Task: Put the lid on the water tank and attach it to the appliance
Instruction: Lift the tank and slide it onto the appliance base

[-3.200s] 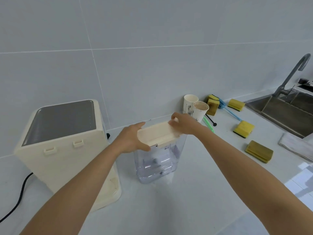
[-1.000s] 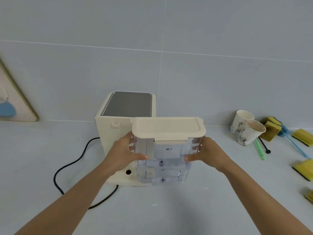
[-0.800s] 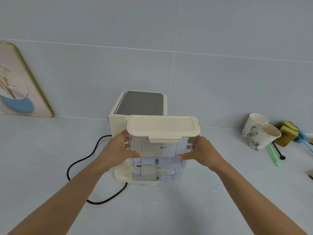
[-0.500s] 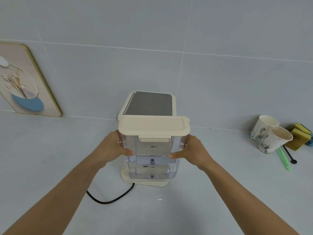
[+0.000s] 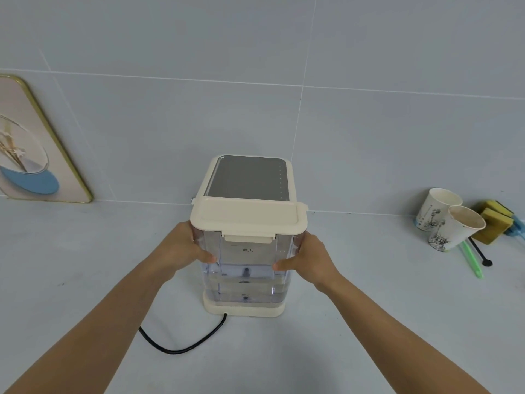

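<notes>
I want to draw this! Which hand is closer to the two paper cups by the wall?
Right. The right hand grips the clear plastic water tank on the side toward the white paper cups; the left hand grips its far side.

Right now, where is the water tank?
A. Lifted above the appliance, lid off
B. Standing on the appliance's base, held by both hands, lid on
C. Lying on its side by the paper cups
B: the water tank stands upright on the appliance base, lid on, left hand and right hand gripping its sides.
</notes>
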